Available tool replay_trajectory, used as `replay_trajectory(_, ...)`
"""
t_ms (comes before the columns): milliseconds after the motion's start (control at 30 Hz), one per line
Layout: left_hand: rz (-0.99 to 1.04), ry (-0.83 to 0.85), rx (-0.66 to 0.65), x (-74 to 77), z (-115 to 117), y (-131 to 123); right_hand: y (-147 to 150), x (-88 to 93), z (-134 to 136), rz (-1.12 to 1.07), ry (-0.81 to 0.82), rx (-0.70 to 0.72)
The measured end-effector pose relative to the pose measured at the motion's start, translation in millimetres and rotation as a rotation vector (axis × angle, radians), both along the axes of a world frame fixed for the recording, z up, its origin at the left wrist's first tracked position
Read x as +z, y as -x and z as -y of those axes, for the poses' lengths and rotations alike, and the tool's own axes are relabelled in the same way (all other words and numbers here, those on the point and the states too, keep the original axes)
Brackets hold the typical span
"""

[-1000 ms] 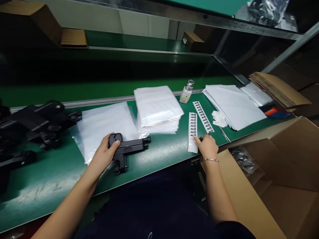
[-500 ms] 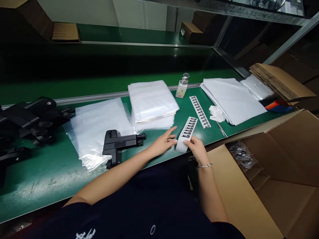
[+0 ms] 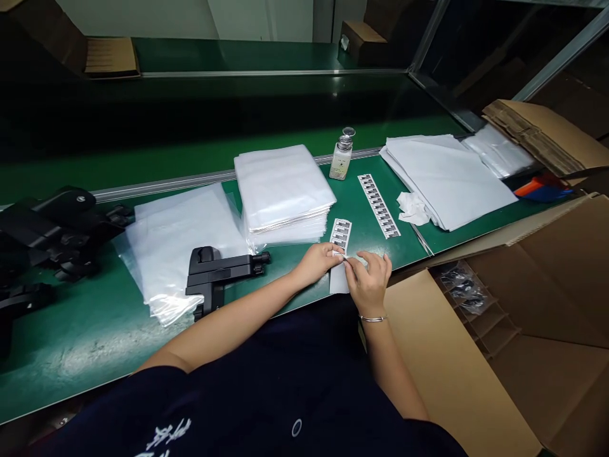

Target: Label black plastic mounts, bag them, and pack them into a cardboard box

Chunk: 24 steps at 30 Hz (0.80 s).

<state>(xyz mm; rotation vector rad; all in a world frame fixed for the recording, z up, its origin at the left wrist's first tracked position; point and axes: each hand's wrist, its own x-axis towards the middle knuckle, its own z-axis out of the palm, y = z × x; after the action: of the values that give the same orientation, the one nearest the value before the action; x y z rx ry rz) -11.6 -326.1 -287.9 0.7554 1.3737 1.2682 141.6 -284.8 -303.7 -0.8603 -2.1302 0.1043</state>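
A strip of printed labels (image 3: 340, 232) lies by the table's front edge, its lower part bare white backing. My left hand (image 3: 316, 263) comes over it from the left and pinches the strip's edge with thumb and finger. My right hand (image 3: 368, 279), wearing a bracelet, is closed at thumb and index finger on a small dark-edged label (image 3: 345, 258), mostly hidden by the fingertips. The two hands nearly touch. A second label strip (image 3: 379, 206) rests farther back on the right. Left of my hands lies a black plastic clamp-like part (image 3: 221, 273).
White plastic bags are stacked (image 3: 285, 190) behind my hands, with loose clear bags (image 3: 185, 241) to the left. A glass pump bottle (image 3: 341, 157), crumpled paper (image 3: 413, 208), tweezers (image 3: 421, 241) and white sheets (image 3: 447, 181) stand or lie beyond. An opened carton (image 3: 447, 355) sits at right.
My right hand has moved from the strip's lower end up to my left fingertips and now pinches there. My left fingers, outstretched before, have closed on the strip, which lies straighter.
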Motion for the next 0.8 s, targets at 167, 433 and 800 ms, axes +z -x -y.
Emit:
replay_trajectory(167, -0.198, 0.02, -0.215, 14.4, 11.7, -5.2, -4.5, 4.3, 0.5, -0.288, 0.119, -0.012)
replay_trajectory(433, -1.187, 0.156, -0.157, 77.0, 121.1, 98.2, 10.2, -13.3, -18.9, 0.167, 0.511, 0.124)
replay_trajectory(800, -1.16, 0.05, 0.328, 5.6, 191.0, 110.6, 113.2, 34.4, 38.2, -0.236, 0.886, 0.583)
